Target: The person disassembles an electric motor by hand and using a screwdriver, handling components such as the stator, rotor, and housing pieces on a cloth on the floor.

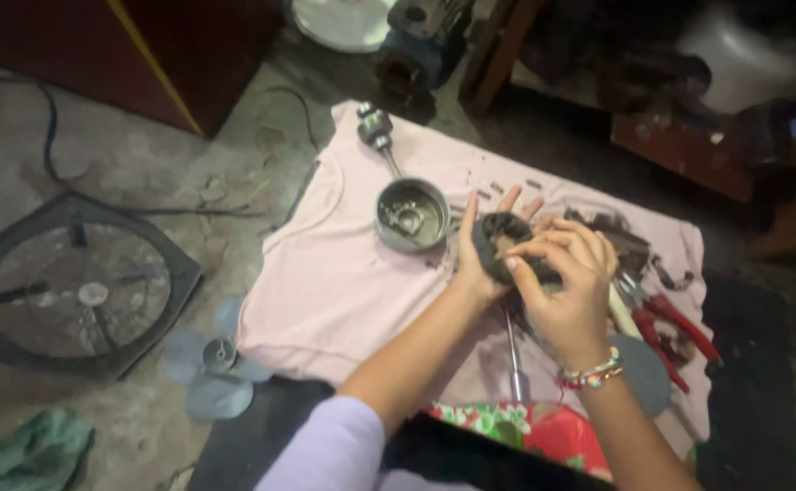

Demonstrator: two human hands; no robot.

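A rough concrete floor (143, 155) serves as the workbench here, with a pale pink cloth (325, 282) spread across the middle of the frame, likely to keep small parts from rolling away or getting lost in the grit. Just right of centre, the left hand (480, 259) cradles a dark ring-shaped motor part (500, 245) from behind, fingers spread upward against its back so it stays steady. The right hand (566, 282) comes over the front, fingertips pinched together on the ring's near edge, as if working something fine there. Touching distance to the left lies a round metal cup (410, 215) with a shaft (381, 136) running toward the top of the frame. Red-handled pliers (680, 327) lie at the right edge of the cloth, within easy reach. At far left sits a square fan frame (75, 286), and below the cloth's lower-left corner a grey fan blade (211, 364).
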